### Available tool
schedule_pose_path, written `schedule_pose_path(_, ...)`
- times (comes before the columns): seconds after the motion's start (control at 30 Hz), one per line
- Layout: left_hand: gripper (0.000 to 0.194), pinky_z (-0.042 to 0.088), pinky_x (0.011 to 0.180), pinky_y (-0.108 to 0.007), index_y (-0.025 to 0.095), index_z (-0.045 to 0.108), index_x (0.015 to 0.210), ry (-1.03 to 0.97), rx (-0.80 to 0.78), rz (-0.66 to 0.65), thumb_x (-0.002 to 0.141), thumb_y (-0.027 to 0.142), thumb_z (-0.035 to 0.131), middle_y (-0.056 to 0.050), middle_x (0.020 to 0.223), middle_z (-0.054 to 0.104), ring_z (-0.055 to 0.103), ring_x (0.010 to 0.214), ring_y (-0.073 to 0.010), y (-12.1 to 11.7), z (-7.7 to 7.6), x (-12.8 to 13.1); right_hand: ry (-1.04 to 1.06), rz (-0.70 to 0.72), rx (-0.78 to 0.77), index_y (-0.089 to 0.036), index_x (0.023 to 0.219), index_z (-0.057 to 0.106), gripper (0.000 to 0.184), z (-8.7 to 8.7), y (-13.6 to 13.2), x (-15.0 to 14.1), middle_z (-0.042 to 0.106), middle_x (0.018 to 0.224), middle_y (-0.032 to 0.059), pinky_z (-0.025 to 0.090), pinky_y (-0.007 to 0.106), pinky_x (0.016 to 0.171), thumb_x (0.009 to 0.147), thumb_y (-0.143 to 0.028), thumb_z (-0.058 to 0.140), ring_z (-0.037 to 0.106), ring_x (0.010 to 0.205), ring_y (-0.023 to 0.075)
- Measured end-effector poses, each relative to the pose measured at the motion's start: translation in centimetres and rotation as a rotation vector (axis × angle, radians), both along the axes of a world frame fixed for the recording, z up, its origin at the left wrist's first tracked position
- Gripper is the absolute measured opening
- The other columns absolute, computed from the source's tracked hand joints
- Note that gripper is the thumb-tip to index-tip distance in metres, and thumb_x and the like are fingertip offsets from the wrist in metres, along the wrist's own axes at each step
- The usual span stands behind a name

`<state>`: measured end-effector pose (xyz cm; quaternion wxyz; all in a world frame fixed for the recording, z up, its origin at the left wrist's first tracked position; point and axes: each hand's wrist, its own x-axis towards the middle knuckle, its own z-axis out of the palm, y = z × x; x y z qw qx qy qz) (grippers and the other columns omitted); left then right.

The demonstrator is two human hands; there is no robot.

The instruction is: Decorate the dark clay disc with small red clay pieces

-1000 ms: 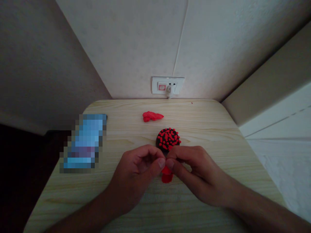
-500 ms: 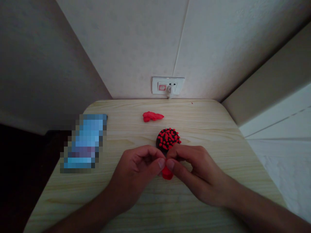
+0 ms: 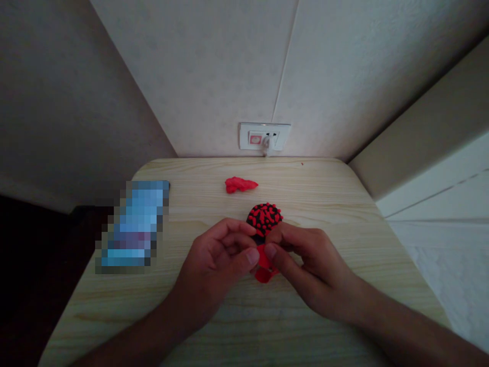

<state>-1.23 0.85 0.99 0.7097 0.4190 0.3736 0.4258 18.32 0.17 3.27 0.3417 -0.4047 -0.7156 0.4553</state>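
Left index finger has lifted off the thumb; left hand [image 3: 214, 265] now loosely parted. Right hand [image 3: 311, 265] pinches a thin, smooth red clay piece [image 3: 263, 255], likely steadying it, near the round black clay disc [image 3: 264, 216], red-studded. Knobbly red clay lump [image 3: 240, 185] beyond, tapered.

the unit comprises a left hand [image 3: 214, 270] and a right hand [image 3: 311, 270], each bare and joined by a slim bare wrist to a bare, tapering forearm. the fingers are slender, with rounded tips; each thumb is broader, ending in a short thumbnail with a smooth curved edge.
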Motion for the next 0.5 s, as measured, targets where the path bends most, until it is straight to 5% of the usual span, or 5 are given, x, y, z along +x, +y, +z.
schedule_pose_path(0.5, 0.028, 0.056, 0.069, -0.016, 0.019, 0.063, 0.108, 0.053, 0.03, -0.037, 0.086, 0.015, 0.081, 0.002, 0.081, 0.079, 0.073, 0.073, -0.0095, -0.31, 0.14, -0.11, -0.071, 0.008, 0.039, -0.016, 0.082, 0.061, 0.024, -0.03, -0.32, 0.12, 0.064, 0.072, 0.0024, 0.041, 0.026, 0.058, 0.104, -0.02, 0.051, 0.057, 0.063, 0.0131)
